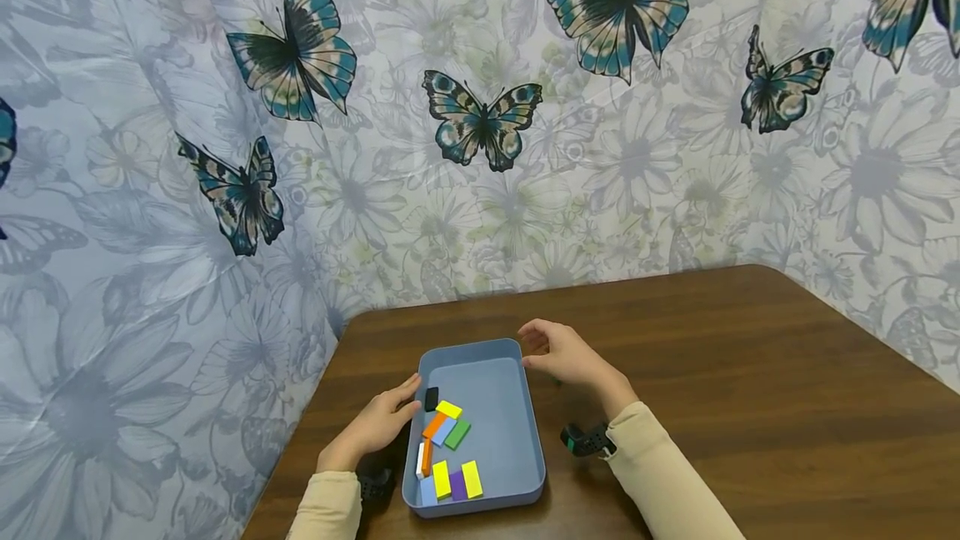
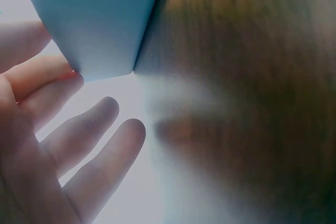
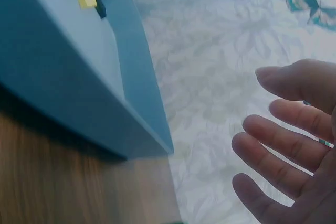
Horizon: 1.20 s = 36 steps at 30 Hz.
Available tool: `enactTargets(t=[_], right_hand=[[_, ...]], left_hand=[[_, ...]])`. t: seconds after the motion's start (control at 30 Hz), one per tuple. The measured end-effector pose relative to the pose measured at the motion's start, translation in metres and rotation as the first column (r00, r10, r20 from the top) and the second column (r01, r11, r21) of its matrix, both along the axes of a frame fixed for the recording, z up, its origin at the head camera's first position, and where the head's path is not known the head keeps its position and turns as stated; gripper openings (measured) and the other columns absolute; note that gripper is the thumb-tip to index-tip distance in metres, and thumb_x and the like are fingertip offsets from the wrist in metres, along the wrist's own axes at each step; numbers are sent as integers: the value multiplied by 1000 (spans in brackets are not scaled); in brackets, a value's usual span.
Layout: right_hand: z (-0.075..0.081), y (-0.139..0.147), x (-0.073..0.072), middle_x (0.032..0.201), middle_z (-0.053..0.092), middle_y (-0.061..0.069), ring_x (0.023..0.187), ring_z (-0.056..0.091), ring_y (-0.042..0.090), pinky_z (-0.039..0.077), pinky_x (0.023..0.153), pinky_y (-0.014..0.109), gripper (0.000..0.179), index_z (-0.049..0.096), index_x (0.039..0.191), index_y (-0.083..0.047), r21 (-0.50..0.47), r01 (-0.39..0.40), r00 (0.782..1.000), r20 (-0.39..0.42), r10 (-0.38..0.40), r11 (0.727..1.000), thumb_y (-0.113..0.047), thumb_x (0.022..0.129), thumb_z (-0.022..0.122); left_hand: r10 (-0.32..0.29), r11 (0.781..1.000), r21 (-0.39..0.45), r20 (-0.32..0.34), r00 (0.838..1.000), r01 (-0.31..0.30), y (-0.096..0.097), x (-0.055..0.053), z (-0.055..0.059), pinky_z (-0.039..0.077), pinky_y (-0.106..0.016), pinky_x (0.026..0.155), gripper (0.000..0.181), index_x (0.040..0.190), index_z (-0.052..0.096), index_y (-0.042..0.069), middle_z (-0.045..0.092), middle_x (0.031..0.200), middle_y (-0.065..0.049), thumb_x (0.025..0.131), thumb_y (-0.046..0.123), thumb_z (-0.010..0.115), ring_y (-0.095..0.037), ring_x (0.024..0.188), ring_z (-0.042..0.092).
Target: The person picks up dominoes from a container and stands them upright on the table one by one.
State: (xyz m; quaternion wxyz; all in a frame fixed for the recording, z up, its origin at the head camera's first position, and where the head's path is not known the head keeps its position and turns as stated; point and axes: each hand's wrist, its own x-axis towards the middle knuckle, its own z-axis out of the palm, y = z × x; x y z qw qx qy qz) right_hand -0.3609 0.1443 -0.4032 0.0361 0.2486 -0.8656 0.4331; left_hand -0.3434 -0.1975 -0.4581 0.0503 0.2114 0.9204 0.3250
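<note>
A blue-grey tray (image 1: 498,440) lies on the table, with small coloured blocks gathered along its left side and near-left corner. A black block (image 1: 432,398), a green block (image 1: 457,435) and a purple block (image 1: 458,485) are among several yellow, orange, light blue and white ones. My left hand (image 1: 381,419) is at the tray's left rim, its fingers extended; in the left wrist view some fingertips (image 2: 73,80) touch the tray wall. Beside the far right corner is my right hand (image 1: 566,354), fingers spread and loosely bent. The right wrist view shows it apart from the tray, holding nothing.
The brown wooden table (image 1: 750,407) extends far to the right of the tray. A wall covering with butterflies (image 1: 483,123) rises behind it. Some small green thing (image 1: 557,382) shows beneath the right hand, too hidden to identify. Dark straps (image 1: 588,440) circle both wrists.
</note>
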Motion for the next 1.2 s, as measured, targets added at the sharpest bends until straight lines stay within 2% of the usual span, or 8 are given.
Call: enactTargets(t=[0.17, 0.4, 0.53, 0.7, 0.83, 1.03, 1.2], right_hand=[[7, -18, 5, 105, 58, -4, 96, 56, 16, 47, 81, 30, 35, 55, 112, -18, 21, -114, 993, -4, 114, 993, -24, 80, 66], [12, -47, 4, 98, 61, -6, 91, 57, 11, 49, 75, 24, 29, 59, 108, -19, -13, -272, 961, 56, 272, 962, -23, 80, 66], [9, -62, 3, 97, 62, -7, 90, 57, 9, 49, 75, 22, 24, 61, 103, -20, -16, -332, 939, 86, 333, 943, -21, 80, 66], [-3, -77, 0, 89, 62, -2, 81, 58, 13, 50, 71, 23, 20, 62, 100, -16, -43, -396, 905, 148, 398, 917, -16, 80, 65], [-16, -86, -2, 86, 62, 2, 76, 57, 12, 50, 68, 23, 19, 64, 98, -11, -38, -408, 888, 214, 406, 912, -11, 79, 66], [-29, -91, -3, 92, 64, 3, 77, 56, 8, 48, 68, 21, 22, 65, 99, -7, 63, -382, 900, 253, 356, 922, -10, 77, 68], [-35, -93, -2, 91, 63, 0, 79, 56, 8, 48, 67, 21, 20, 65, 97, -9, 99, -383, 899, 266, 346, 918, -9, 76, 68]], left_hand=[[-27, 1000, 9, 27, 999, 27, -1, 1, 1, 26, -52, 102, 54, 141, 24, 9, 18, 148, -6, 94, 29, 42, -30, 133, 22], [-19, 1000, 18, 21, 1000, 19, 0, 1, 4, 26, -51, 103, 53, 141, 25, 9, 19, 148, -6, 94, 29, 42, -29, 133, 22], [-17, 1000, 12, 19, 1000, 17, 0, 2, 5, 25, -52, 103, 53, 140, 26, 8, 20, 148, -7, 94, 28, 42, -29, 133, 23], [-16, 1000, 3, 27, 1000, 16, -1, 4, 2, 26, -53, 102, 53, 141, 25, 9, 19, 148, -8, 94, 29, 42, -30, 133, 23], [-16, 1000, -11, 28, 999, 16, 0, 4, 1, 27, -53, 102, 53, 141, 25, 10, 19, 148, -7, 94, 31, 41, -31, 132, 24], [-27, 1000, -3, 21, 999, 27, 0, 3, 1, 26, -53, 102, 54, 141, 26, 9, 20, 148, -7, 95, 31, 41, -30, 133, 24], [-29, 999, -14, 13, 1000, 29, -1, 4, 0, 27, -52, 102, 54, 141, 25, 9, 20, 148, -7, 94, 33, 40, -30, 132, 24]])
